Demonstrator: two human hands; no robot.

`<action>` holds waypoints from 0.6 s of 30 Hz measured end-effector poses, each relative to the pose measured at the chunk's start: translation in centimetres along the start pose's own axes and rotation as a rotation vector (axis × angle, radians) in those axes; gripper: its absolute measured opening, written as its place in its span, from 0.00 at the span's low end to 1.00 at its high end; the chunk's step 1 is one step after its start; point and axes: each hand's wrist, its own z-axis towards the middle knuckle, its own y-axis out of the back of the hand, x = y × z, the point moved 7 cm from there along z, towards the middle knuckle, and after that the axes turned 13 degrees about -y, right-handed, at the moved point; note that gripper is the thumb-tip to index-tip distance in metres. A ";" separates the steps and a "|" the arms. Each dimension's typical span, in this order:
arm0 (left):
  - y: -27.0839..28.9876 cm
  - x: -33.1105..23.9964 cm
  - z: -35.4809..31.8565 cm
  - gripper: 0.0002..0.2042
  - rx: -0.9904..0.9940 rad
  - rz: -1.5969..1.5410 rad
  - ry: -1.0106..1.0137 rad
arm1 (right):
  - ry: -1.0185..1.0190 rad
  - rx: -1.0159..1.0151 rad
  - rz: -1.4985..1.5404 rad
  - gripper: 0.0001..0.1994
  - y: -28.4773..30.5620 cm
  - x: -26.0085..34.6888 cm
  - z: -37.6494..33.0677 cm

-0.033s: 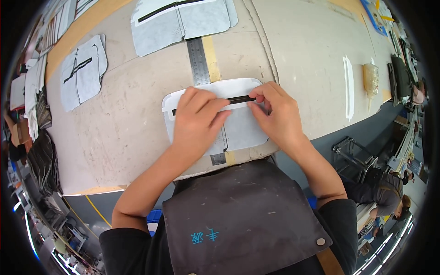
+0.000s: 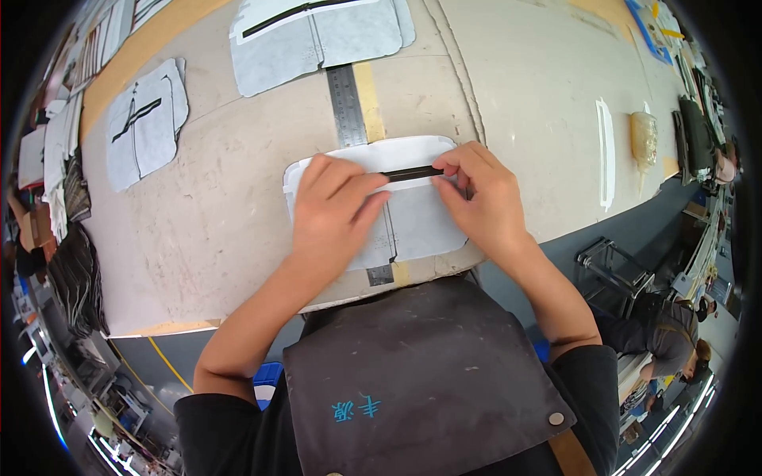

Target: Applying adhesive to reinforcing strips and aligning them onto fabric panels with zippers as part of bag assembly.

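A pale grey, round-cornered panel [image 2: 417, 218] lies flat on the worktable in front of me. A white band [image 2: 397, 147] runs along its upper part, with a narrow black strip [image 2: 413, 173] set across it. My left hand [image 2: 329, 214] rests over the panel's left half, thumb and forefinger closed at the strip's left part. At the strip's right end, my right hand [image 2: 488, 198] pinches with thumb and forefinger, the other fingers curled. Both hands cover the strip's ends. Under the panel passes a steel ruler [image 2: 345, 107] beside a yellow strip [image 2: 370, 103].
Similar grey panels with black strips lie at the far side [image 2: 357, 44] and far left [image 2: 147, 127]. Right of me are a white strip [image 2: 606, 155] and a clear bottle of yellowish stuff [image 2: 643, 141]. A person [image 2: 671, 337] is beyond the table, lower right.
My left hand has shifted slightly left along the black strip. My right hand stays at the strip's right end, and the panel lies almost the same.
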 end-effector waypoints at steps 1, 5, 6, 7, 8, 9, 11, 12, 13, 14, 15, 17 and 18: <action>1.0 0.2 -0.5 0.09 -0.001 0.005 0.003 | 0.004 0.004 0.002 0.08 -0.1 0.0 -0.1; 4.1 1.7 -2.9 0.10 0.033 0.093 0.150 | 0.137 -0.045 0.077 0.08 -0.7 1.2 -1.1; 4.5 2.2 -3.4 0.10 0.034 0.101 0.209 | 0.181 -0.027 0.081 0.08 -1.3 1.7 -1.2; 4.7 2.3 -3.5 0.10 0.033 0.108 0.214 | 0.185 -0.021 0.085 0.08 -1.8 1.8 -1.2; 4.8 2.4 -3.5 0.09 0.033 0.101 0.180 | 0.210 -0.017 0.090 0.08 -2.2 2.0 -1.2; 4.9 2.3 -3.5 0.08 0.034 0.095 0.149 | 0.236 -0.011 0.095 0.08 -2.6 2.3 -1.2; 4.9 2.6 -3.7 0.08 0.042 0.097 0.144 | 0.249 -0.010 0.069 0.08 -3.0 2.6 -1.2; 4.7 2.6 -3.7 0.08 0.054 0.089 0.130 | 0.254 -0.019 0.038 0.08 -3.1 2.7 -1.3; 4.7 2.7 -3.7 0.08 0.052 0.090 0.133 | 0.256 -0.015 0.038 0.08 -3.3 2.6 -1.3; 4.8 2.7 -3.6 0.07 0.051 0.084 0.129 | 0.256 -0.035 0.028 0.08 -3.4 2.5 -1.3; 4.8 2.7 -3.5 0.07 0.050 0.076 0.124 | 0.255 -0.055 0.018 0.08 -3.4 2.4 -1.3; 4.8 2.7 -3.5 0.07 0.052 0.074 0.118 | 0.256 -0.063 0.012 0.08 -3.4 2.5 -1.3; 4.8 2.7 -3.5 0.07 0.054 0.072 0.111 | 0.257 -0.072 0.006 0.08 -3.4 2.5 -1.3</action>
